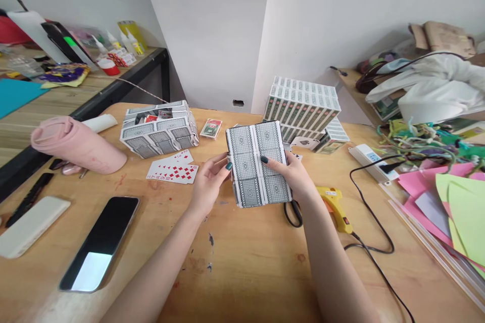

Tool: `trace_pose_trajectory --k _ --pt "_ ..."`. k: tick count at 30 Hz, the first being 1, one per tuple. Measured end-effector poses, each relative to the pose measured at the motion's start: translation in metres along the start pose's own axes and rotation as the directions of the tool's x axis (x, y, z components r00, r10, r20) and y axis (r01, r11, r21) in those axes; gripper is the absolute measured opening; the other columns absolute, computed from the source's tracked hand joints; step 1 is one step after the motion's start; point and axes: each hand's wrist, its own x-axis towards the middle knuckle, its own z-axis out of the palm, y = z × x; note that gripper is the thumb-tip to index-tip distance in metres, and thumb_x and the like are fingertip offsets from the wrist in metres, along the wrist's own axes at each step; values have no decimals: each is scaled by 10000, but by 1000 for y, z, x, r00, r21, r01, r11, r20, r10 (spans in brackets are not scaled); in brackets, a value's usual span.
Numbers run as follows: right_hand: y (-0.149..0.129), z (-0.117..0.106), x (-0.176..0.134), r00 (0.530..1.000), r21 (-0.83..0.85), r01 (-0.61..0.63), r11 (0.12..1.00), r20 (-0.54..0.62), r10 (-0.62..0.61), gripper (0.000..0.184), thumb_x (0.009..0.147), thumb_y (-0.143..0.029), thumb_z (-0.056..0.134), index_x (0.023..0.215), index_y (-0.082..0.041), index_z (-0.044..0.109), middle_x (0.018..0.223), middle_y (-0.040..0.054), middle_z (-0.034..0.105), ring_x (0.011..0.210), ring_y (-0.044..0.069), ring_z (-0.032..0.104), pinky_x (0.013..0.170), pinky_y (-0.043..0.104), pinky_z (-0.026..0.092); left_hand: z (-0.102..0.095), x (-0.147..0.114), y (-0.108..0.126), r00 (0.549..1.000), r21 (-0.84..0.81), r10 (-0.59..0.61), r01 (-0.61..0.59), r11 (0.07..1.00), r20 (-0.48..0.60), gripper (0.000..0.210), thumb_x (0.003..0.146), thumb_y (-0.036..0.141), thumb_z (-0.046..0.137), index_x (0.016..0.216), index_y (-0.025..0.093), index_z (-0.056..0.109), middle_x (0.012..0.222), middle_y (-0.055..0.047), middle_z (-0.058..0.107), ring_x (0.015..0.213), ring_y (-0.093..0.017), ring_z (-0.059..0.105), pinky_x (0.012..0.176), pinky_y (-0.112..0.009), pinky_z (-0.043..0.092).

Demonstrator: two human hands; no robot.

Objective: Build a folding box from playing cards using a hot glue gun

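Between my two hands is a box covered in playing cards (248, 166), their grey patterned backs facing me, tilted up above the table. My left hand (210, 179) grips its left edge, thumb at the side. From the right, my right hand (293, 169) holds it with the thumb laid across the front. A larger card-covered box (161, 133) with an open top stands at the back left. Loose playing cards (172, 170), red diamonds up, lie in front of it. A small card pack (211, 128) rests beside that box. Black scissor handles (293, 213) show below my right hand.
Stacked card packs (303, 108) stand at the back right. A yellow glue gun (337, 209) lies right of my right arm, its cord trailing forward. A power strip (373, 161) and coloured paper (454, 212) are farther right. At left lie a phone (102, 242), power bank (32, 224) and pink roll (79, 146).
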Motion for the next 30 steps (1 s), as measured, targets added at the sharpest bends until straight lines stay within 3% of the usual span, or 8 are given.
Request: trace_pose_trajectory --k 6,15,19,23,30 --pt "-1 1 -1 1000 -8 6 1000 -4 -6 512 585 -407 820 1004 -230 587 1013 70 692 921 289 671 792 435 563 -1 2 -6 995 87 91 -87 992 -49 400 716 362 726 1050 175 612 1117 -119 693 1035 -256 648 794 -366 541" --pt "-1 6 -6 998 -93 59 994 -25 -61 494 608 -434 794 999 -227 575 1045 80 688 955 289 665 821 440 550 -3 3 -11 989 156 145 -139 978 -24 357 754 349 676 1032 160 557 1053 -120 704 984 -236 667 833 -380 534" --pt "0 8 -6 995 -189 69 979 -61 -82 534 588 -474 790 1002 -226 563 1038 80 684 948 281 661 814 436 546 -3 3 -13 992 154 113 -105 983 -47 336 751 344 669 1008 158 557 1042 -112 704 971 -222 667 875 -388 519" --pt "3 11 -5 987 -320 75 945 -112 -116 552 575 -510 775 994 -221 564 992 81 684 930 283 651 775 433 541 -3 4 -12 997 91 33 -28 995 -64 323 741 342 670 993 167 570 993 -87 715 894 -215 683 796 -369 545" --pt "4 13 -6 973 -450 102 887 -139 -182 536 594 -539 740 979 -209 568 971 91 675 906 276 637 743 411 520 -7 5 -4 994 -21 -102 103 994 28 305 706 316 716 963 161 662 948 -63 727 863 -201 678 807 -354 535"
